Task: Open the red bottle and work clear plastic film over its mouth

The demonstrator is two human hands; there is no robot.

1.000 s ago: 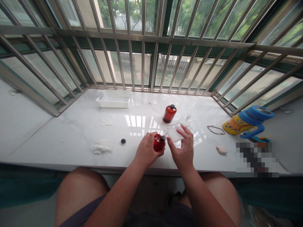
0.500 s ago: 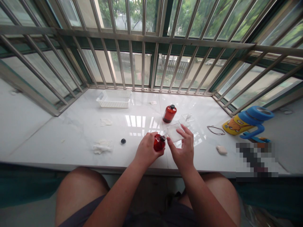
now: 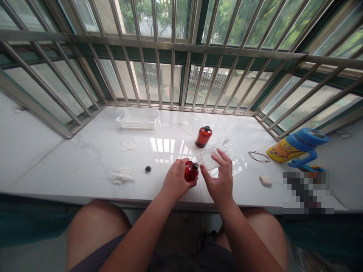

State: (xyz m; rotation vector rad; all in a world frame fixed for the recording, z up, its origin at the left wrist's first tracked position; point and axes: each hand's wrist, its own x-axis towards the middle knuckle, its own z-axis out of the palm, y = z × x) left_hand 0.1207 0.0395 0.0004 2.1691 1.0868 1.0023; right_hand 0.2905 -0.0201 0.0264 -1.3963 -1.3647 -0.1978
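My left hand (image 3: 179, 176) is closed around a red bottle (image 3: 191, 172), whose uncapped neck points up and to the right. In my right hand (image 3: 219, 175) is a clear, flat-sided glass bottle (image 3: 209, 158), tilted so that its neck meets the mouth of the red one. Whether liquid runs between them is too small to tell. A black cap (image 3: 148, 169) lies to the left of my hands. Just beyond them stands a second red bottle (image 3: 203, 136) with a black cap on. A small clear object (image 3: 226, 141) lies beside it, hard to make out.
A white plastic basket (image 3: 137, 120) sits at the back left. Crumpled tissues (image 3: 123, 176) lie at the left. To the right are a thin cord loop (image 3: 258, 156), a whitish lump (image 3: 266, 180) and a blue-and-yellow flask (image 3: 295, 145). Metal bars (image 3: 172, 75) close off the back.
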